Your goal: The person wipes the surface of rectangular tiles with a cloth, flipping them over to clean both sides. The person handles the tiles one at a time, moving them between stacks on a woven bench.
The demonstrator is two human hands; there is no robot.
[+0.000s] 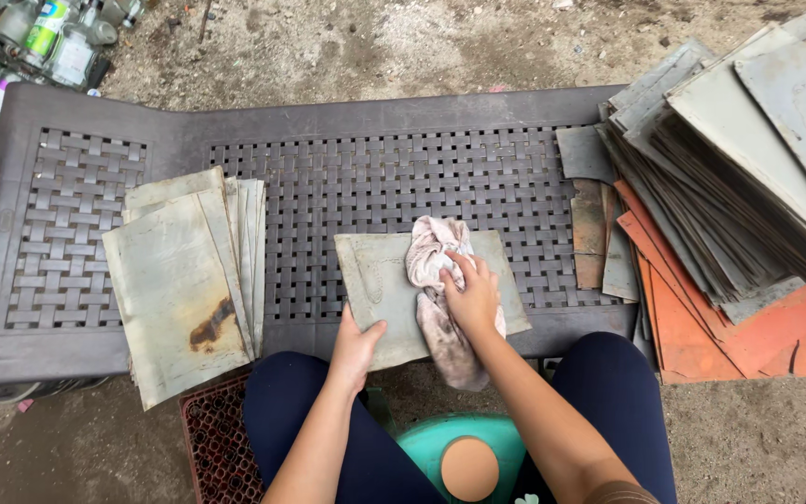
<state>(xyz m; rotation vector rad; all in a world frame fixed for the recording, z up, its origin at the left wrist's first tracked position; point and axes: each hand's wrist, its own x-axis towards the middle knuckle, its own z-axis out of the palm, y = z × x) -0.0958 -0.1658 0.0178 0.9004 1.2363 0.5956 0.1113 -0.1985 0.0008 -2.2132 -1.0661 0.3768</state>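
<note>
A grey metal sheet (380, 280) lies flat on the dark woven-pattern plastic table (366, 177), just in front of me. My left hand (354, 347) grips the sheet's near left edge, thumb on top. My right hand (471, 296) presses a crumpled pinkish-white cloth (433, 252) onto the sheet's right half; the cloth's dirty tail (454, 355) hangs over the table's near edge.
A stack of similar grey sheets (179, 280), the top one rust-stained, overhangs the table at left. A big pile of grey and orange sheets (729, 205) fills the right. Bottles (48, 37) lie on the ground top left. A red crate (216, 439) and a teal stool (459, 448) sit below.
</note>
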